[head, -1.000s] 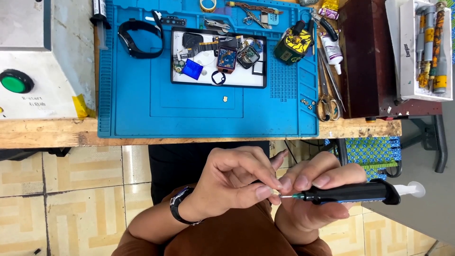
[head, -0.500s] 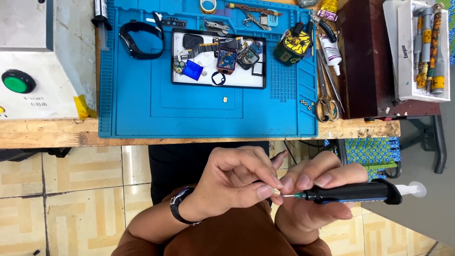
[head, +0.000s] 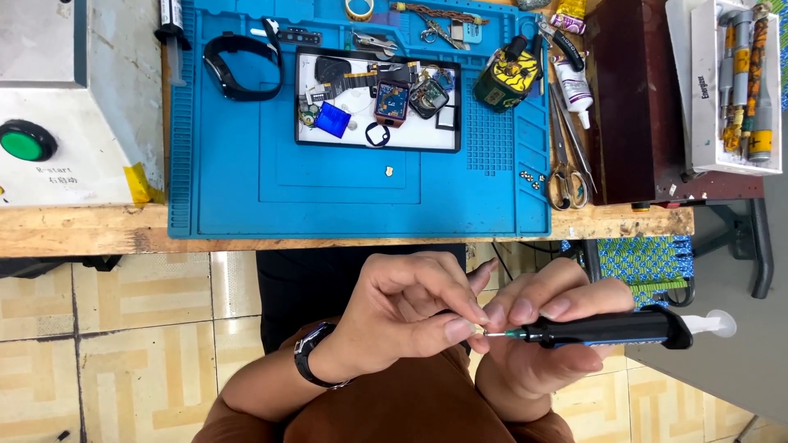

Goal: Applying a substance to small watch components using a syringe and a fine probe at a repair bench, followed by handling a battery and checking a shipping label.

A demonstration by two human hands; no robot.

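Working below the near edge of the bench (head: pixel 82 234), both hands sit over the lap, well apart from the blue mat (head: pixel 246 197). On the mat's far part: one tray (head: pixel 427 139) of small parts, one black strap (head: pixel 238 70) to its left, one pair of scissors (head: pixel 565 164) at the right edge. One green button (head: pixel 25 141) sits on the white box at far left. Nothing stands between the hands and the camera.

Left hand (head: pixel 402 316): thumb and forefinger pinched shut on something too small to identify; one wristwatch (head: pixel 308 357) on that wrist.

Right hand (head: pixel 546 328): fingers wrapped tight round one black syringe (head: pixel 611 330), lying level, plunger to the right. Its needle tip meets the left pinch, just beside the fingertips (head: pixel 460 331).
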